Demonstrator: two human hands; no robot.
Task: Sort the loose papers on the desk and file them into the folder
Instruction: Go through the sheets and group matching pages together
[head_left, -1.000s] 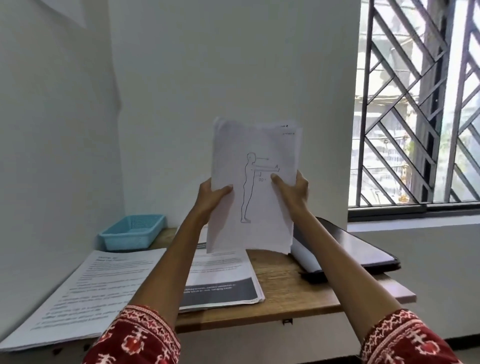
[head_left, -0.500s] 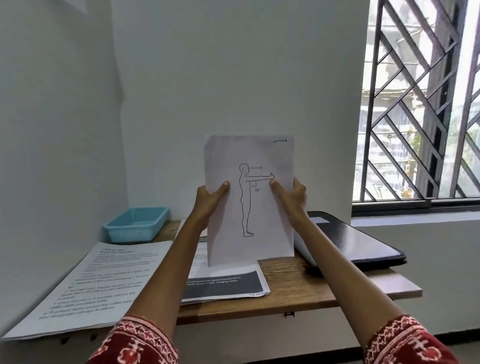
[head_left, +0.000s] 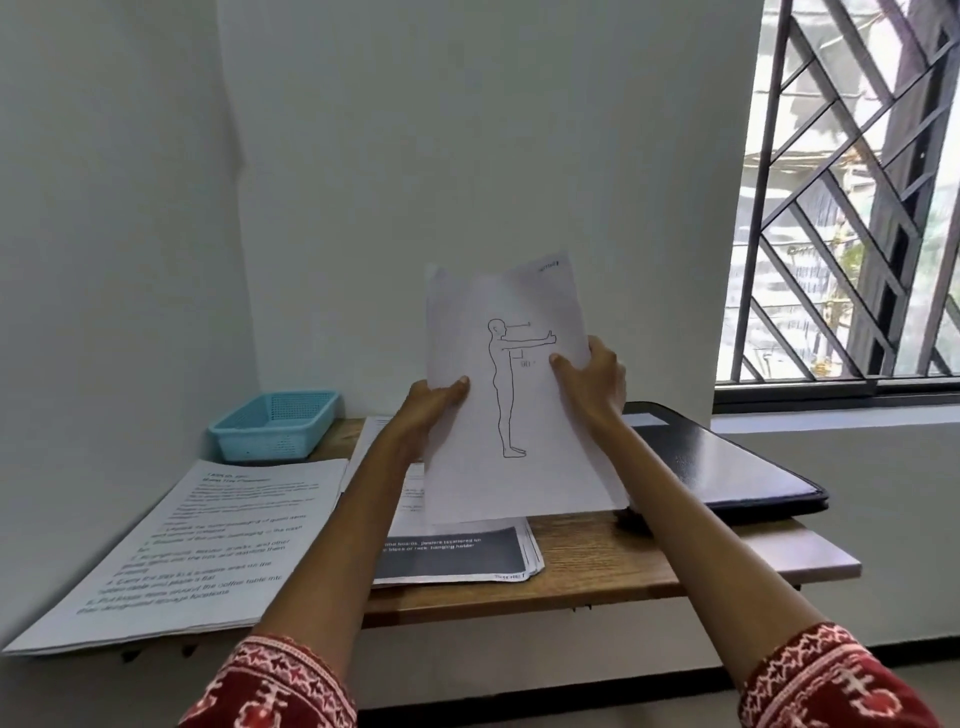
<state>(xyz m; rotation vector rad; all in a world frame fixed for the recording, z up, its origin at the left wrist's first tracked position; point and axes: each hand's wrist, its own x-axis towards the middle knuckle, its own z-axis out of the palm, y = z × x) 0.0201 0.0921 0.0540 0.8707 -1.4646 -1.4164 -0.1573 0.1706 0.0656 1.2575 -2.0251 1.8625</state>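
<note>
On the tabletop (head_left: 597, 582): basket (head_left: 274, 425) far left, printed sheet (head_left: 202, 545) before it, paper stack (head_left: 457, 551) centre, folder (head_left: 727, 467) right, apparently overhanging.

White sheet with a black line-drawn figure (head_left: 514, 395); turquoise mesh plastic basket (head_left: 272, 426); black flat folder (head_left: 727, 462); red white-patterned sleeves (head_left: 280, 686).

Bare desk (head_left: 597, 566) between paper stack (head_left: 452, 556) and folder (head_left: 727, 467).

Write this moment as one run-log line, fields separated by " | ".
stage: sorting | left hand: grips figure sheet left edge | right hand: grips right edge | sheet: raised above desk | folder: closed, at right
</note>
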